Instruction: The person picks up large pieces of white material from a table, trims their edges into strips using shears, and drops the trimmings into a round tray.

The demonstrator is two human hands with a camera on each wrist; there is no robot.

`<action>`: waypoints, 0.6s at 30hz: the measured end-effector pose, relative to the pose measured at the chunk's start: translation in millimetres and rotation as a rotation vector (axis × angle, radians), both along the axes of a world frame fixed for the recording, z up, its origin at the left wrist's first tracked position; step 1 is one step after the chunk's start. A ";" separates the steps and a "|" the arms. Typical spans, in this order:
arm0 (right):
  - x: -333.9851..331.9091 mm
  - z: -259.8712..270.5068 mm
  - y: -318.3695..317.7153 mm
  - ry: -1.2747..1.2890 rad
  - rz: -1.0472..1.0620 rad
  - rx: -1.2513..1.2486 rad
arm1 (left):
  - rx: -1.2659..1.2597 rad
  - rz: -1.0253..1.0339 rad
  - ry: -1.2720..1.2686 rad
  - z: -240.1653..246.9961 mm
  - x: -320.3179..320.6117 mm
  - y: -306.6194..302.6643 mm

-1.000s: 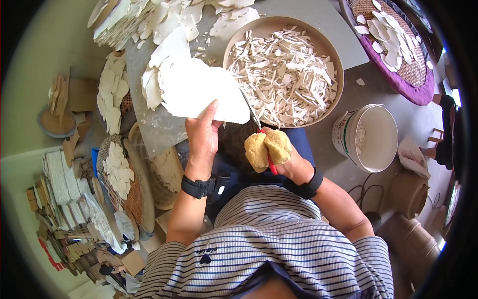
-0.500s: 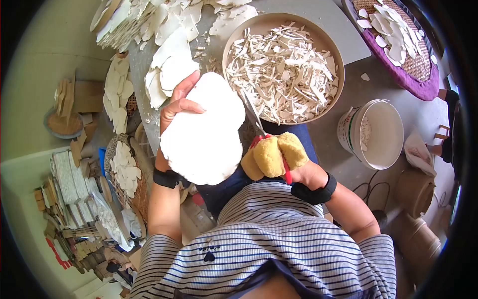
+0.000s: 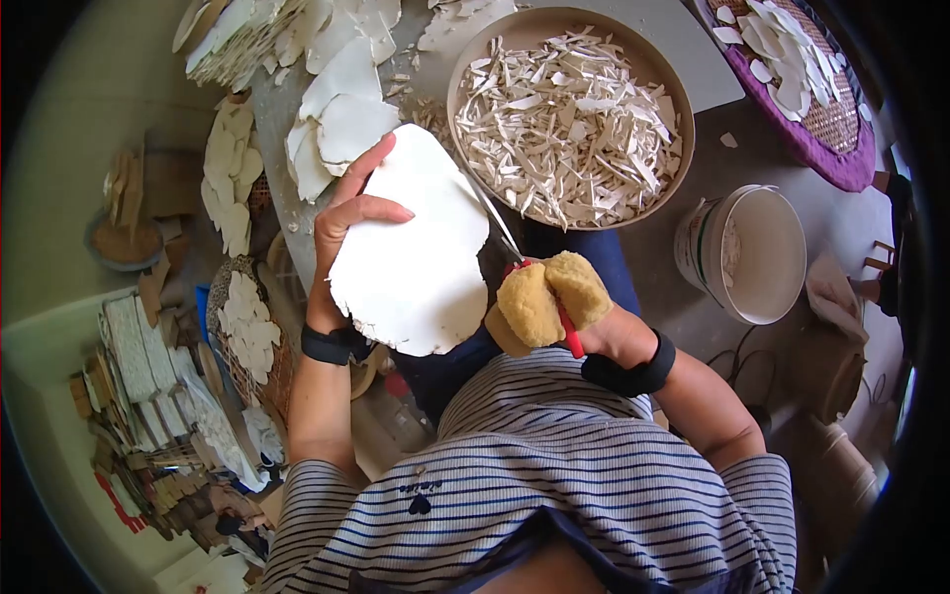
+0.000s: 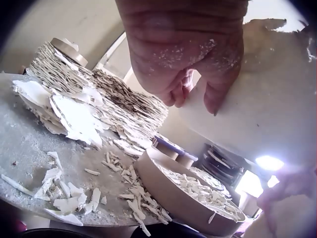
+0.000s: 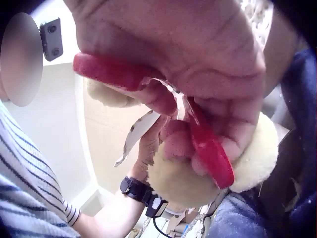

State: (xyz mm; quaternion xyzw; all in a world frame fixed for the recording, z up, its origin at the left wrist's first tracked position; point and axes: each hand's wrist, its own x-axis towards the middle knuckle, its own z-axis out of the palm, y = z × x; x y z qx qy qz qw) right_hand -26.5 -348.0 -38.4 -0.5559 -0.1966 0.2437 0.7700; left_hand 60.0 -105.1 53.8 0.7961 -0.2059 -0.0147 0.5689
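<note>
My left hand (image 3: 351, 213) holds a thin white sheet (image 3: 416, 257) with a rounded, partly ragged edge, thumb on its upper face near the left edge. In the left wrist view, white powder dusts that hand (image 4: 188, 49). My right hand (image 3: 614, 337) grips red-handled shears (image 3: 571, 335), with yellow fuzzy padding (image 3: 529, 302) around the fingers. The metal blades point up and left, right at the sheet's right edge. In the right wrist view, the red handles (image 5: 210, 144) stand spread inside the curled right hand (image 5: 173, 39).
A round beige tub (image 3: 648, 57) full of white offcut strips stands just ahead on the grey table. More sheets (image 3: 346, 119) lie at its left, beside a tall stack (image 4: 99, 94). A white bucket (image 3: 693, 243) and a purple-edged basket (image 3: 851, 168) are at the right.
The left hand has turned the sheet and swung it nearer my body, now with the thumb on top. The shears stay at its right edge, having shifted slightly down and right.
</note>
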 end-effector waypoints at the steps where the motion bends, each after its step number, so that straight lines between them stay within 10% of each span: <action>1: -2.9 -2.5 1.7 -0.003 -0.040 0.006 | -0.004 0.003 0.006 -0.9 -0.6 0.1; 8: 4.1 -7.7 17.8 -0.277 -0.179 -0.078 | -0.458 0.081 0.150 -25.3 -16.0 7.8; 12: 17.5 -10.5 22.5 -0.272 -0.087 -0.304 | -0.738 0.463 0.384 -27.4 -25.8 -2.0; 18: 6.1 -40.5 49.0 0.099 -0.082 -0.121 | -0.776 0.604 0.474 -44.4 -34.8 -0.8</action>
